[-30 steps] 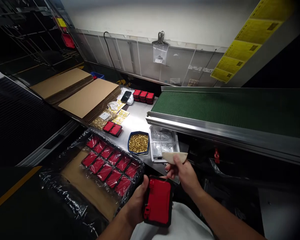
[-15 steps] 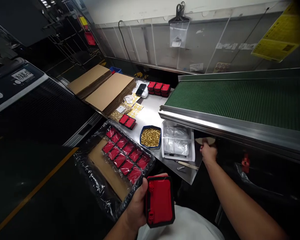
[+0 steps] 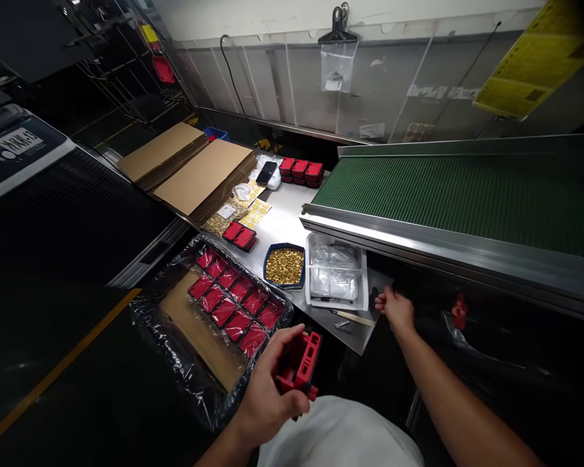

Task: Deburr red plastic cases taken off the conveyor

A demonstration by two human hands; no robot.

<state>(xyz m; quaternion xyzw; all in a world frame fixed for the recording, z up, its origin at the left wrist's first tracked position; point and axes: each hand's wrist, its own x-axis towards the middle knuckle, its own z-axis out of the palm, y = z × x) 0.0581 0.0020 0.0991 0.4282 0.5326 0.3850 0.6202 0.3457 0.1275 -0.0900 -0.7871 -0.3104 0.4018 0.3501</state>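
Note:
My left hand (image 3: 267, 389) is wrapped round a red and black plastic case (image 3: 307, 360), turned on edge so that its slotted red side faces up. It is held above my lap, in front of the plastic-lined box. At the right end of the metal table, my right hand (image 3: 396, 310) has its fingers drawn together; whatever is between them cannot be made out. Close to it are a white tray (image 3: 365, 301) of clear plastic bags, a pale-handled tool (image 3: 353, 317) and a small metal piece (image 3: 341, 323).
A blue bin of small brass-coloured parts (image 3: 285, 264) stands beside the tray. Red cases (image 3: 226, 311) lie in the lined box; more stacks (image 3: 299, 170) sit farther back. The green conveyor (image 3: 418, 201) overhangs the right side. Cardboard sheets (image 3: 204, 175) lie at the left.
The case in my left hand has turned from face-up to edge-up. The pale round thing at my right hand is no longer visible, and that hand has shifted slightly left and down.

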